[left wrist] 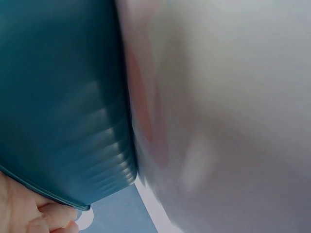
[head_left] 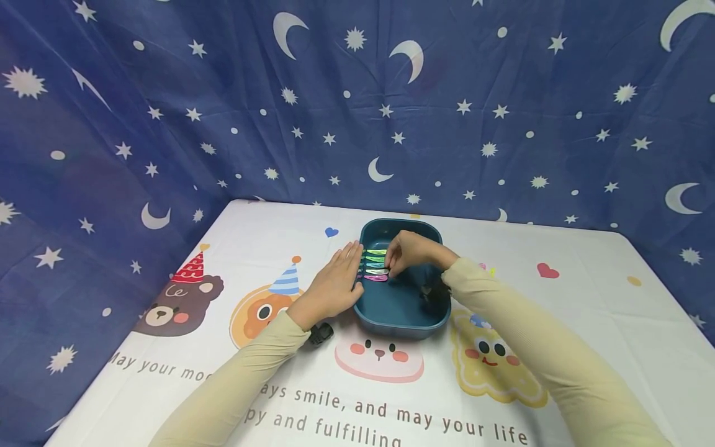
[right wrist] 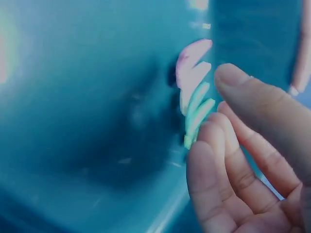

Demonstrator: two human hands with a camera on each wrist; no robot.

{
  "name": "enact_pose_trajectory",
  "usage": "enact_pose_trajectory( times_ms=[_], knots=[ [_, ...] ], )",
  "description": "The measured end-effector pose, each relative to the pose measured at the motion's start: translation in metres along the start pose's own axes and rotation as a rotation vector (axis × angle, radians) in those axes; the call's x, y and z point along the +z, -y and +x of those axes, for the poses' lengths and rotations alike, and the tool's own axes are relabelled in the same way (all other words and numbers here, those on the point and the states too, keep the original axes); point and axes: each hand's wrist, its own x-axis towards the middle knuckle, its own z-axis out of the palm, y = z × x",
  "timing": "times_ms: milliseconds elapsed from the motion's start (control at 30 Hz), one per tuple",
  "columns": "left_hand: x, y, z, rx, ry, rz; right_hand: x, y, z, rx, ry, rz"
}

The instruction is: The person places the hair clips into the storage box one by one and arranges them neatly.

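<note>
Several snap hair clips (head_left: 376,268) in yellow, green, blue, white and pink sit in a row along the left side of a dark teal basin (head_left: 399,310). My left hand (head_left: 334,282) lies flat against the basin's left side, fingers straight and at the rim. In the left wrist view, those fingers (left wrist: 53,216) show beside the rim. Over the basin, my right hand (head_left: 412,251) is bent beside the clips' inner ends. From the right wrist, its thumb stands apart from the curved fingers (right wrist: 201,170), with the clips (right wrist: 194,92) beyond and nothing visibly held.
The basin stands on a white tablecloth (head_left: 603,354) printed with cartoon animals and lettering. A blue curtain (head_left: 447,155) with moons and stars hangs behind the table. A small black device (head_left: 321,334) shows at the left wrist.
</note>
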Motion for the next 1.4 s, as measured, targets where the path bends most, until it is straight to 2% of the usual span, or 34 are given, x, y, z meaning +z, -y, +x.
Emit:
enact_pose_trajectory(
  times_ms=[200, 400, 700, 1033, 1400],
  knots=[
    [-0.001, 0.0, -0.001, 0.002, 0.005, 0.002, -0.022, 0.002, -0.016, -0.033, 0.007, 0.075],
    [-0.001, -0.001, -0.001, -0.006, 0.011, 0.005, -0.05, 0.002, -0.044, -0.062, -0.005, 0.11],
    [0.001, 0.0, 0.0, 0.012, -0.014, 0.016, -0.073, -0.019, -0.089, 0.014, -0.071, 0.071],
    [0.001, 0.001, 0.0, 0.015, -0.015, 0.014, -0.068, -0.06, -0.136, 0.076, -0.154, 0.018],
    [0.0, 0.001, -0.001, 0.027, -0.013, 0.011, -0.04, -0.116, -0.162, 0.089, -0.256, 0.053]
  ],
)
